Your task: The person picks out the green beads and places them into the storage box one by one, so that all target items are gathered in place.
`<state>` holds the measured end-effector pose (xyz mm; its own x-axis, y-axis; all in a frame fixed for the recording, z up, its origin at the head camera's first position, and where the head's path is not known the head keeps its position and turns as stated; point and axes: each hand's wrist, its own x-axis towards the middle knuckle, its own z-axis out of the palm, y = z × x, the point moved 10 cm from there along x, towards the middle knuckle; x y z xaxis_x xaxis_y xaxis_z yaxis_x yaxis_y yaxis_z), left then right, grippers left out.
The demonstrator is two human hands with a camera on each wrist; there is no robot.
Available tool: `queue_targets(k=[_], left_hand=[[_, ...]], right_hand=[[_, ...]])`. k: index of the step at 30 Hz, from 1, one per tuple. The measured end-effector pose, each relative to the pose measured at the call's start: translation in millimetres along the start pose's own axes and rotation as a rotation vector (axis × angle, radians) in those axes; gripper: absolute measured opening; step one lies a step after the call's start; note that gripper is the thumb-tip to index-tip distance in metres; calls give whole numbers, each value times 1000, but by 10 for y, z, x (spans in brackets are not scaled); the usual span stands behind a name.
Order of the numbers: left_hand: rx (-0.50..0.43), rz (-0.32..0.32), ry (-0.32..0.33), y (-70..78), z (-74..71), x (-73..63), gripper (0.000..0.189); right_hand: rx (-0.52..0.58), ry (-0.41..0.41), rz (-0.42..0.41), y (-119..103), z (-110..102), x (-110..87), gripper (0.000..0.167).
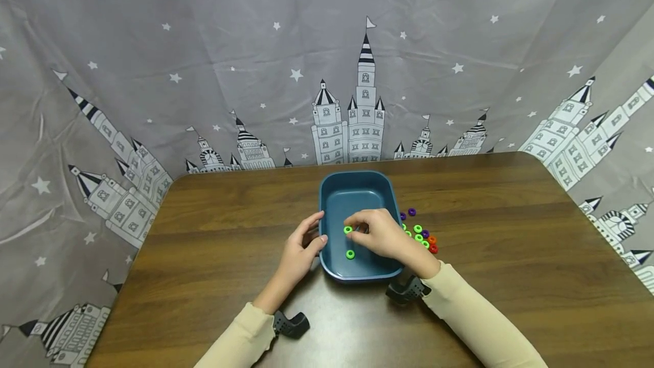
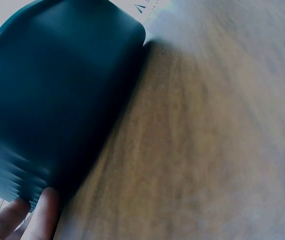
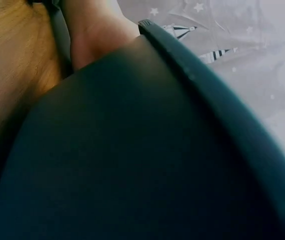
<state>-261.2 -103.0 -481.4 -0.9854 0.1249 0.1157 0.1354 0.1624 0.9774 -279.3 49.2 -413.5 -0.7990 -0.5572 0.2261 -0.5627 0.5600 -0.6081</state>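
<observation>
Pinched ring: one green ring (image 1: 345, 231) is between the thumb and fingertips of the right hand (image 1: 380, 234), over the inside of the tray (image 1: 357, 182); its height above the tray floor is hard to tell.
Left hand: this hand (image 1: 298, 251) is at the tray's left side, fingers loosely bent, fingertips touching the outer wall and thumb at the rim.
Lying ring: a second green ring (image 1: 347, 255) is flat on the tray floor, near the pinched one.
Ring handling: probably very light, smooth and hard, liable to roll or slip; best taken across its outer edge by two fingertips.
Tray handling: looks stiff and light, perhaps slick, and could slide on the desk (image 1: 230, 214); hold it by the rim or a side wall.
Ring count, tray: two, both green, including the pinched one.
Ring count, desk: ten visible just right of the tray: five green rings (image 1: 418, 228), three purple rings (image 1: 411, 212), one orange ring (image 1: 432, 239), one red ring (image 1: 433, 249); the tray and forearm may hide others.
Other counts: one tray, two hands.
</observation>
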Motion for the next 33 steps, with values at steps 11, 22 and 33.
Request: queue_targets(k=[11,22,33], left_hand=[[-3,-5,4,-7,-3,4,52],[0,-17,-5,-29,6,6,51],[-22,-1,-7,-9,10,16,51]], right_hand=[[-11,-74,82,81,88,22,21],[3,-153,143,148,190,7,21],[-38,-181,125,156,225,13,17]])
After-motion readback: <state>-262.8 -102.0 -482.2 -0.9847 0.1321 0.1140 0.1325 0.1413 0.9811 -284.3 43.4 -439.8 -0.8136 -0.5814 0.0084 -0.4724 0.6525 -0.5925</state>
